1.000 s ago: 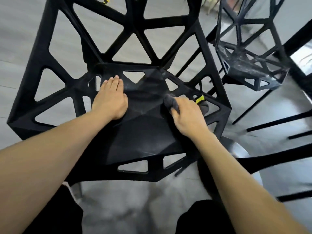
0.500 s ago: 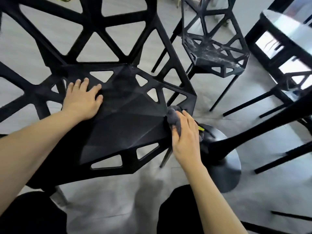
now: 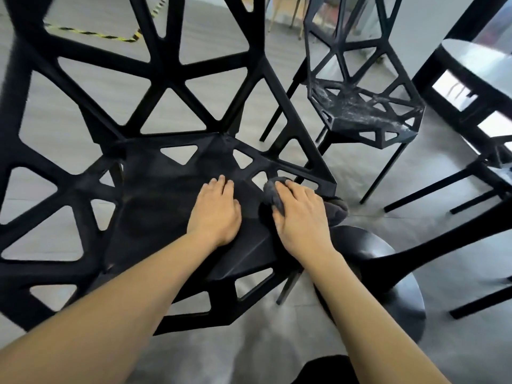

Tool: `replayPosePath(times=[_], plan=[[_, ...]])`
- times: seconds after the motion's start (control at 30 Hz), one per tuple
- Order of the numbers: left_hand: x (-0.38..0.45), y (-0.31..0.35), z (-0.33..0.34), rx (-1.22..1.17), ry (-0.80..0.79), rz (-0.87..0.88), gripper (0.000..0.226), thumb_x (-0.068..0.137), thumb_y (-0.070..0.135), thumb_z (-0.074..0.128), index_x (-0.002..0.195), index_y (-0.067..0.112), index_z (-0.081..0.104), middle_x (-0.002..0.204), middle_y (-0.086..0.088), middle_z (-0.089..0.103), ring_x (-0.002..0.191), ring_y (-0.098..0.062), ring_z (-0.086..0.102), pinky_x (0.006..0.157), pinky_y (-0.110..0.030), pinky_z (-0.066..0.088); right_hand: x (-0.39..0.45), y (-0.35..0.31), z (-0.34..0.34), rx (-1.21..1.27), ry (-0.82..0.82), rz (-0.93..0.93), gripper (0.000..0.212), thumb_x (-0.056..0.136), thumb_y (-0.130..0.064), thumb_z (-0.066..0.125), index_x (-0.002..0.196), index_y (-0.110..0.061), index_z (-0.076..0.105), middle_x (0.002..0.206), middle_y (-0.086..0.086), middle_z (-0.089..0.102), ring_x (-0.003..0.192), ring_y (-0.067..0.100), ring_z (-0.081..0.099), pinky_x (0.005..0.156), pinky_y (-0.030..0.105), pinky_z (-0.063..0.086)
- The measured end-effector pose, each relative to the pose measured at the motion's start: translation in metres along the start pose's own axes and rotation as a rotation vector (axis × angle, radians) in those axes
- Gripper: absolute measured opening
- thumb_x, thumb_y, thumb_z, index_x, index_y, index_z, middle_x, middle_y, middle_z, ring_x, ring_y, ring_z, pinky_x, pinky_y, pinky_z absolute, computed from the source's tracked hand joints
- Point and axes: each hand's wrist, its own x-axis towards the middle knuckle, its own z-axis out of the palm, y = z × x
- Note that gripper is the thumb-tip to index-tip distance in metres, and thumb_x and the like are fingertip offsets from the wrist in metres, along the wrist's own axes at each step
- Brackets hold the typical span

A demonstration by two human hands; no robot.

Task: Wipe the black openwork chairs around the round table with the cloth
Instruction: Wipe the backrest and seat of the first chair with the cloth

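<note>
We wipe the near chair (image 3: 155,206) at its right front edge while bracing it with the other hand.

Our left hand (image 3: 214,214) lies flat on the seat, fingers (image 3: 221,184) nearly straight and holding nothing; we judge it is there to steady the chair against the rubbing. Our right hand (image 3: 300,217) presses the grey cloth (image 3: 273,194) onto the seat's rim, fingers gently curved over the bunched fabric, part of which spills off the edge beside the hand. Whether the thumb pinches the cloth we cannot tell. The far chair (image 3: 363,112) stands well apart, its seat streaked pale, so it looks unwiped. The table (image 3: 471,62) sits at the right, its round base (image 3: 388,286) just below our right arm.
</note>
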Motion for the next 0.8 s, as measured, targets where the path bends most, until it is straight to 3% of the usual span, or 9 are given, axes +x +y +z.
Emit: replayPosePath(times=[0.13, 0.2, 0.27, 0.43, 0.57, 0.67, 0.73, 0.8], plan=[[0.007, -0.012, -0.009, 0.052, -0.036, 0.067, 0.057, 0.107, 0.035, 0.03, 0.159, 0.013, 0.02, 0.167, -0.008, 0.015, 0.153, -0.025, 0.016, 0.124, -0.037, 0.015, 0.003, -0.007, 0.008, -0.063, -0.038, -0.218, 0.053, 0.081, -0.03, 0.072, 0.133, -0.019, 0.062, 0.128, 0.003, 0.062, 0.11, 0.03, 0.057, 0.088, 0.044, 0.048], [0.01, -0.028, -0.013, 0.089, -0.039, 0.099, 0.055, 0.106, 0.04, 0.028, 0.159, 0.025, 0.02, 0.168, 0.002, 0.015, 0.153, -0.021, 0.015, 0.122, -0.036, 0.016, 0.027, -0.001, 0.015, -0.213, 0.005, -0.218, 0.047, 0.079, -0.028, 0.073, 0.124, -0.017, 0.064, 0.12, 0.004, 0.064, 0.103, 0.032, 0.058, 0.084, 0.042, 0.045], [0.006, -0.038, -0.012, 0.066, -0.045, 0.095, 0.054, 0.106, 0.045, 0.023, 0.159, 0.035, 0.015, 0.168, 0.009, 0.009, 0.155, -0.018, 0.007, 0.125, -0.038, 0.006, 0.06, -0.005, 0.023, -0.364, 0.016, -0.204, 0.033, 0.081, -0.023, 0.068, 0.113, -0.015, 0.065, 0.109, 0.006, 0.064, 0.096, 0.032, 0.057, 0.082, 0.041, 0.04], [0.008, -0.037, -0.01, 0.048, -0.06, 0.091, 0.055, 0.106, 0.045, 0.017, 0.16, 0.037, 0.006, 0.168, 0.01, -0.001, 0.155, -0.018, -0.003, 0.125, -0.041, -0.003, 0.109, -0.015, 0.043, -0.4, 0.009, -0.204, 0.018, 0.08, -0.018, 0.066, 0.097, -0.012, 0.065, 0.09, 0.006, 0.063, 0.084, 0.031, 0.059, 0.073, 0.04, 0.044], [0.008, -0.038, -0.01, 0.033, -0.065, 0.09, 0.055, 0.106, 0.045, 0.016, 0.16, 0.038, 0.006, 0.168, 0.01, -0.001, 0.155, -0.017, -0.005, 0.125, -0.039, -0.005, 0.129, -0.007, 0.035, -0.492, 0.019, -0.347, 0.019, 0.079, -0.014, 0.061, 0.097, -0.012, 0.065, 0.09, 0.007, 0.064, 0.084, 0.032, 0.059, 0.072, 0.039, 0.043], [0.007, -0.037, -0.011, 0.011, -0.066, 0.086, 0.055, 0.106, 0.045, 0.016, 0.16, 0.038, 0.006, 0.168, 0.011, -0.002, 0.155, -0.016, -0.005, 0.125, -0.038, -0.006, 0.141, 0.021, 0.014, -0.553, 0.132, -0.491, 0.024, 0.084, -0.012, 0.046, 0.099, -0.009, 0.064, 0.092, 0.01, 0.062, 0.086, 0.033, 0.058, 0.073, 0.042, 0.042], [0.008, -0.037, -0.011, 0.019, -0.063, 0.087, 0.055, 0.106, 0.044, 0.016, 0.16, 0.037, 0.006, 0.168, 0.011, -0.002, 0.155, -0.017, -0.005, 0.125, -0.039, -0.005, 0.151, 0.05, -0.005, -0.55, 0.255, -0.466, 0.026, 0.089, -0.011, 0.051, 0.112, -0.007, 0.063, 0.103, 0.011, 0.063, 0.095, 0.034, 0.058, 0.079, 0.044, 0.043], [0.006, -0.035, -0.01, 0.024, -0.064, 0.087, 0.055, 0.106, 0.044, 0.017, 0.16, 0.037, 0.006, 0.168, 0.01, -0.002, 0.155, -0.017, -0.005, 0.125, -0.04, -0.004, 0.163, 0.064, -0.019, -0.509, 0.361, -0.323, 0.029, 0.09, -0.01, 0.056, 0.118, -0.008, 0.062, 0.111, 0.011, 0.065, 0.101, 0.035, 0.059, 0.085, 0.044, 0.04]])
